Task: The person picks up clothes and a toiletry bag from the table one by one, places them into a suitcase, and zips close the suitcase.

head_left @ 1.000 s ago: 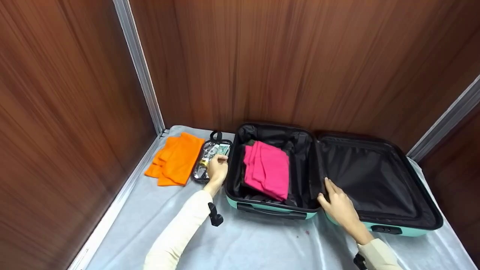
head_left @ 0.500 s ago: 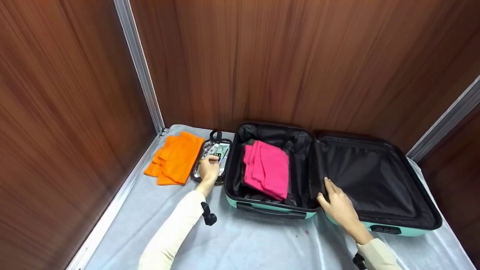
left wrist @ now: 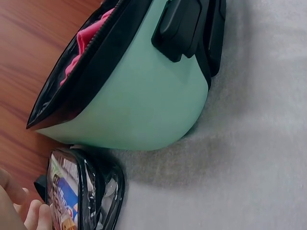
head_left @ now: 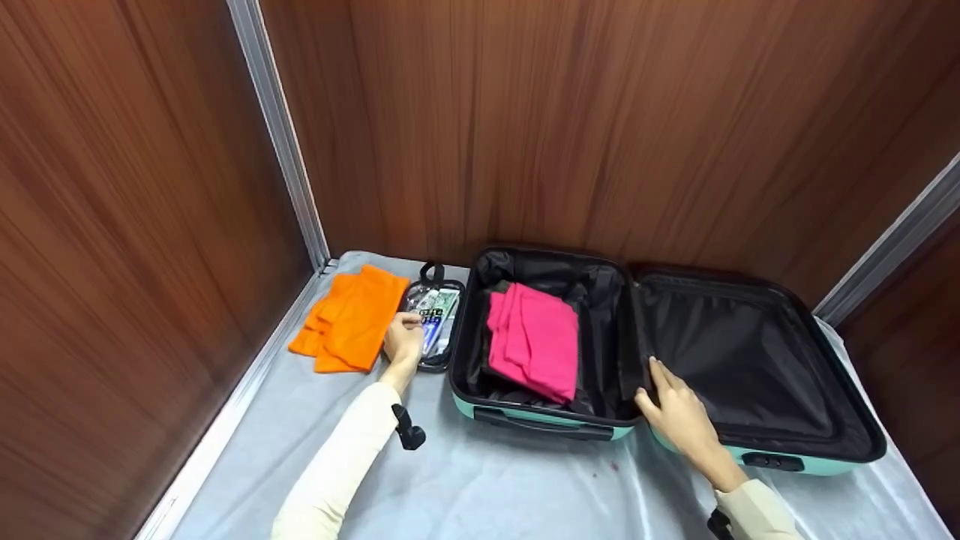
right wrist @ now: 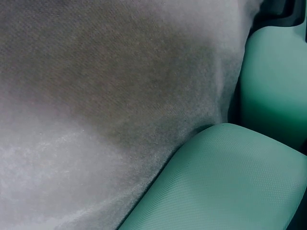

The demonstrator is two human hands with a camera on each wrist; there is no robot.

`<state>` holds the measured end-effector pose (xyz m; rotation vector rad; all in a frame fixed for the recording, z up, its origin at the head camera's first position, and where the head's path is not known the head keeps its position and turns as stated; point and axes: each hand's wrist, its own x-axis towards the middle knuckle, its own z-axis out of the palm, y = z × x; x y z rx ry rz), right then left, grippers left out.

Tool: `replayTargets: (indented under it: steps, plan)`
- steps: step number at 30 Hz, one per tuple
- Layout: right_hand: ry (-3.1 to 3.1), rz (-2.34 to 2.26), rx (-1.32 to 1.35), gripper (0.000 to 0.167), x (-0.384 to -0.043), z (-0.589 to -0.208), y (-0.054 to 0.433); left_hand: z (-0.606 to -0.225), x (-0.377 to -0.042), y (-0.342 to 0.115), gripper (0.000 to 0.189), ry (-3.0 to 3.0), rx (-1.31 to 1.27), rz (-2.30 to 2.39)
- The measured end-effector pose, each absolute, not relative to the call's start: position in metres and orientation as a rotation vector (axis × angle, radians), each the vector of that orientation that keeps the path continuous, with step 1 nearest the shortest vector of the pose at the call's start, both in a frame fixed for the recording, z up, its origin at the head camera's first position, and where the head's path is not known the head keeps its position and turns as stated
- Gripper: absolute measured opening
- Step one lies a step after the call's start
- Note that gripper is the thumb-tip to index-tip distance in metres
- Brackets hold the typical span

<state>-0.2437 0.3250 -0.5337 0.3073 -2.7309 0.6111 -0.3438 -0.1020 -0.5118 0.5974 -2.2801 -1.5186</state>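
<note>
My left hand (head_left: 403, 339) is over the left edge of a clear toiletry pouch (head_left: 442, 341) with black trim. In the left wrist view its curled fingers (left wrist: 32, 213) are close to the clear face of the pouch (left wrist: 86, 191), and I cannot tell whether they pinch anything. Tubes and packets show inside. My right hand (head_left: 679, 412) rests, fingers fairly straight, on the near inner corner of the lid half of an open mint-green suitcase (head_left: 551, 429). Folded pink cloth (head_left: 534, 341) lies in the left half. The right wrist view shows only the suitcase shells (right wrist: 235, 177), no hand.
Folded orange cloth (head_left: 352, 322) lies left of the pouch. The suitcase's black-lined lid half (head_left: 742, 352) is spread out on the right. Wood-grain panels (head_left: 480, 127) stand behind and at both sides. A pale grey sheet (head_left: 510, 487) covers the surface.
My left hand has moved left across the pouch to its left edge, baring more of the contents, including a blue item. My right hand has stayed on the lid half.
</note>
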Motion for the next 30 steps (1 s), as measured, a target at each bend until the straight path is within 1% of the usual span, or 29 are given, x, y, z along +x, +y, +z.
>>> replayTargets:
  steps: [4,8,18,30]
  plan:
    - [-2.750,0.608,0.299,0.060,-0.243,-0.534,0.326,-0.513,-0.344,-0.108,0.024,-2.262,0.607,-1.550]
    - [-2.753,0.595,0.292,0.061,-0.243,-0.533,0.327,-0.513,-0.345,-0.115,0.022,-2.249,0.623,-1.570]
    - [-2.745,0.596,0.304,0.061,-0.243,-0.533,0.324,-0.517,-0.347,-0.133,0.024,-2.253,0.738,-1.558]
    - [-2.738,0.593,0.303,0.060,-0.245,-0.534,0.325,-0.520,-0.343,-0.142,0.022,-2.250,0.765,-1.506]
